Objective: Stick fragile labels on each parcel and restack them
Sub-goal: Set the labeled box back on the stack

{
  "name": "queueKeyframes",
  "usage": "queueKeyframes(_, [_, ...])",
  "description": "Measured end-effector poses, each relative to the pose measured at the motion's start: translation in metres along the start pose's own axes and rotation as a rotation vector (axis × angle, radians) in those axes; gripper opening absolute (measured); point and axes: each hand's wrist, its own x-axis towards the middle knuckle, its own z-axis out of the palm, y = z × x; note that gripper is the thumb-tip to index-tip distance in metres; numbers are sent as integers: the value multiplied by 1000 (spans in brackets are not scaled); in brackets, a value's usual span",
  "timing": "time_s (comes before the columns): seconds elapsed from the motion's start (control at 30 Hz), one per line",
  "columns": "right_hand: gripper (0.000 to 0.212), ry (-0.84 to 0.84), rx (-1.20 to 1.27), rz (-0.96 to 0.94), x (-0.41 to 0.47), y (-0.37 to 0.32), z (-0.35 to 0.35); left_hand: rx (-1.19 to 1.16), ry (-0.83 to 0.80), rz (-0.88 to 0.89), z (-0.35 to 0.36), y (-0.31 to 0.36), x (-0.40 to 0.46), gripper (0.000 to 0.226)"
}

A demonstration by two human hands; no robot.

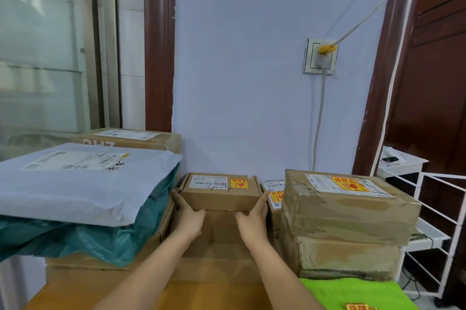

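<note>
against the wall at the back of the wooden table (75, 292), between two stacks, sits the small parcel (220, 192) in hand, resting on a larger brown box (222, 227). left hand (187, 217) presses flat against its left side, right hand (253, 218) against its right side; fingers look mostly straight, palms squeezing inward, thumbs lying toward the front lower edge. the parcel already carries a fragile label (239, 184) on top, beside its white address sticker. judgement: this is the restack step, parcel being seated on the middle pile. to do it well: keep pressure even on both sides so the box stays level, square its edges with the box beneath, push it back until it is close to the wall, label facing up. room is tight: the grey mailer bag (75, 183) on the left pile overhangs just beside the left hand, and the taped parcel (348, 206) on the right stack, also labelled, stands near the right hand, so draw the hands out straight toward the body, not sideways. a green parcel (353, 292) lies nearest, bottom right, with a label partly in view.
</note>
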Motion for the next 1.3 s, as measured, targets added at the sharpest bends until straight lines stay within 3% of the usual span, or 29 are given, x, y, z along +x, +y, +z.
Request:
queueKeyframes(0.17, [93,-27,-21,37,-2,0,-5,25,35,46,2,-14,2,98])
queueKeyframes(0.33, [87,-68,-100,49,-21,-11,-11,42,-44,148,-3,-16,-37,86])
queueKeyframes(0.47, [66,-120,-242,36,-47,-22,-18,209,-70,251,-14,-20,-70,75])
queueKeyframes(0.63, [44,-298,-489,-88,-95,-41,-39,395,-65,328,-33,-19,-109,61])
queueKeyframes(0.87, [40,-300,-725,-293,-153,-52,-90,450,-156,443,-31,-23,-179,44])
queueKeyframes(1.03, [37,-234,-774,-355,-191,-40,-130,376,-238,504,-13,-33,-231,42])
queueKeyframes(1.3, [33,-19,-680,-277,-244,-5,-207,9,-350,429,19,-53,-303,21])
